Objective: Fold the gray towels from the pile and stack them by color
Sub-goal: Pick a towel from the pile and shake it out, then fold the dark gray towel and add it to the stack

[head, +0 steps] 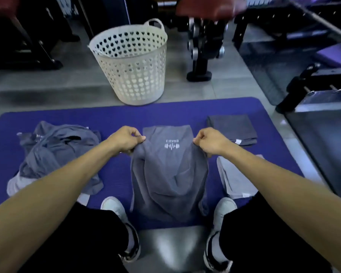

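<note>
Towels: one gray towel (168, 174) hangs at center, pinched by left hand (124, 141) and right hand (212, 141); pile (55, 154) left, two folded stacks right.

Hidden, cropped and blurred parts, head view

Your left forearm (53, 186) covers the near edge of the towel pile (53, 152); a pale towel (18, 184) shows only as a corner beneath it. The held gray towel (169, 174) hides its own lower layers and the mat (116, 119) under it; its white logo (172, 145) reads too blurred to make out. Your right forearm (274, 186) crosses the light gray folded towel (236, 180). The red padded bench (211, 4) is smeared and cut by the top edge.
</note>
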Demonstrator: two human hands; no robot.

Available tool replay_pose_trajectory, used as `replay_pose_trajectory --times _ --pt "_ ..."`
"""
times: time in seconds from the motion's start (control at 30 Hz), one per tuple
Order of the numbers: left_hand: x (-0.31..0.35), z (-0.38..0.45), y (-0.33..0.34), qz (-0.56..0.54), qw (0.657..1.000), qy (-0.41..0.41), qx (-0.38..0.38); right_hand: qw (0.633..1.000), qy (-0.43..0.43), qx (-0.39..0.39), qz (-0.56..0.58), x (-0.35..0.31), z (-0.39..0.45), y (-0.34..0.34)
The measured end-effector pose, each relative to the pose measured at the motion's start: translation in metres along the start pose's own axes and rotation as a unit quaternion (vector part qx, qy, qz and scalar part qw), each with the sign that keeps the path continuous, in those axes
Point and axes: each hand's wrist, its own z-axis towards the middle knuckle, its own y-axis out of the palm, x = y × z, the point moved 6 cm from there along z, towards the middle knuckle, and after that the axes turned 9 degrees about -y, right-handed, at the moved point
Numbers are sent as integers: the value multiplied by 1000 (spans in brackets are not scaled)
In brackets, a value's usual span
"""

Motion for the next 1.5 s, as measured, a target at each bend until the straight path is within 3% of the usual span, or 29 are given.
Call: replay_pose_trajectory --times 0.13,0.37,0.57,0.7,0.8,0.97,1.07,1.13,1.3,1.5 --pt "-7 71 15 9 999 -45 -23 999 19 -42 3 13 72 11" --pt "-36 222 40 -35 996 -79 4 998 24 -55 -19 61 209 51" --pt "-85 328 68 -3 996 -72 46 998 39 34 43 134 279 110" --pt "-92 356 93 98 993 -16 69 997 14 49 55 161 303 134" --pt "-69 360 115 183 973 101 101 994 8 93 63 178 317 133" --pt "-13 370 185 293 925 243 20 990 -53 123 53 199 326 126" --pt "7 384 222 329 916 228 -26 985 -74 155 30 213 336 113" --pt "10 389 235 343 920 190 -30 990 -67 127 8 224 349 108" --pt "13 388 237 327 928 180 -12 996 -34 -66 -49 239 377 112" --pt "13 399 231 290 935 204 -1 992 -17 -111 52 229 380 75"
